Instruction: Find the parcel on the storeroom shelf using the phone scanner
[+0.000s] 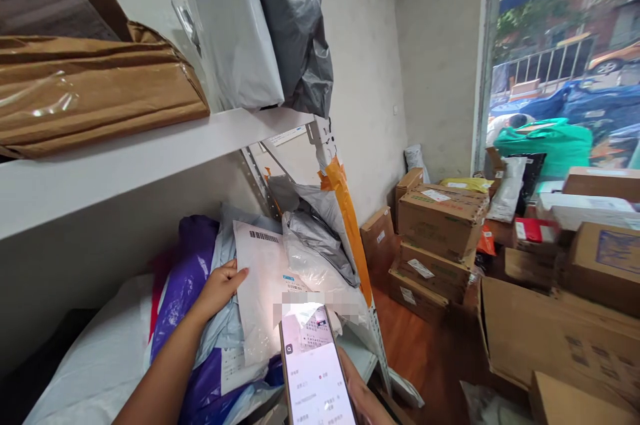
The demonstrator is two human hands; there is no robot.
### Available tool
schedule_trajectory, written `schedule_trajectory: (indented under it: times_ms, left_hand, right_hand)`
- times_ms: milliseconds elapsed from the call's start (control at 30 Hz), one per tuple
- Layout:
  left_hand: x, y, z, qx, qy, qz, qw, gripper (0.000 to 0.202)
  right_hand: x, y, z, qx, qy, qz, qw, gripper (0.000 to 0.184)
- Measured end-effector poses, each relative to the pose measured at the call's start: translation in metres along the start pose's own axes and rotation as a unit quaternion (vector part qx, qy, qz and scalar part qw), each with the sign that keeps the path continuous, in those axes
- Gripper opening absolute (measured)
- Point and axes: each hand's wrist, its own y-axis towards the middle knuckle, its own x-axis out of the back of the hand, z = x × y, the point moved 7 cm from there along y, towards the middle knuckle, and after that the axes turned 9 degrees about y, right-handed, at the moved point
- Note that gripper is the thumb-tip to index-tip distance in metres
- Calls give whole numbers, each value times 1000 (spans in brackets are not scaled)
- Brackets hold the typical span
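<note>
My left hand (220, 288) grips the left edge of a white mailer parcel (270, 291) with a barcode label, standing among soft parcels on the lower shelf. My right hand (363, 395) holds a phone (315, 365) upright at the bottom of the view, its lit screen facing me and overlapping the parcel's lower right corner. Only part of the right hand shows behind the phone. A purple bag (185, 285) and a grey bag (315, 231) flank the white parcel.
A white shelf board (125, 158) carries a brown taped parcel (95, 88), a white mailer (233, 25) and a grey bag (297, 25). Stacked cardboard boxes (440, 218) and more cartons (560, 338) crowd the wooden floor (425, 351) to the right, by a window.
</note>
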Motion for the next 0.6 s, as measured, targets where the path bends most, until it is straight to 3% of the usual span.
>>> schedule_trajectory:
  times_ms: [100, 200, 433, 600]
  left_hand:
    - [0, 1, 1, 2, 0, -1, 1000, 60]
    - [-1, 1, 4, 4, 1, -1, 1000, 60]
    - [-1, 1, 2, 1, -1, -3, 1000, 66]
    - [-2, 1, 2, 3, 0, 0, 1000, 68]
  right_hand:
    - [-12, -1, 1, -40, 51, 82, 995, 105]
    - [-14, -4, 2, -59, 40, 108, 992, 118]
    - [9, -4, 14, -25, -12, 51, 998, 111]
    - [27, -10, 47, 40, -55, -26, 997, 104]
